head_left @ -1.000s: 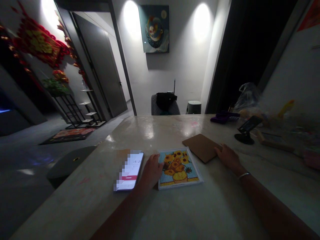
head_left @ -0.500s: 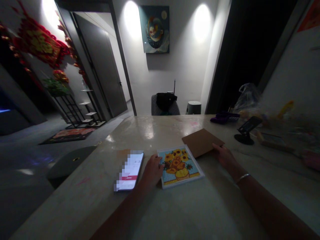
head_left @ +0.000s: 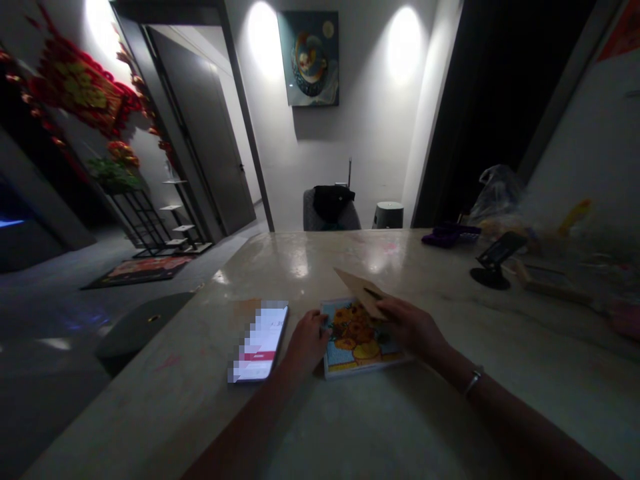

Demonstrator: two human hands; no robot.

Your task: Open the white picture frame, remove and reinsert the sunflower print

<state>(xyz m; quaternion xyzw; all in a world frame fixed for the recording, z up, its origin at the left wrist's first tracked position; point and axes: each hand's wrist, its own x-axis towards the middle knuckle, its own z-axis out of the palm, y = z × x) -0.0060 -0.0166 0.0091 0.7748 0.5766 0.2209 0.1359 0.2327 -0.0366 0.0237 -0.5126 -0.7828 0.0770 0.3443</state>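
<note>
A sunflower picture [head_left: 356,345] in a pale, shallow frame lies flat on the table. My left hand [head_left: 307,339] grips its left edge, fingers curled over the rim. Above the picture's far right part, a thin brown backing board [head_left: 361,288] is held up at a tilt, with a small dark piece on its face. My right hand [head_left: 414,327] is closed on the board's near edge and hides the right side of the picture. Whether the board touches the frame I cannot tell.
A lit phone [head_left: 263,343], partly pixelated, lies left of my left hand on the marble-look table [head_left: 280,427]. At the right stand a black phone stand [head_left: 495,263], a purple item [head_left: 447,235], a clear plastic bag [head_left: 497,193] and a wooden frame [head_left: 547,283].
My right hand has lifted the brown board off the table and moved it left, tilting it over the picture. My left hand stays at the picture's left edge.
</note>
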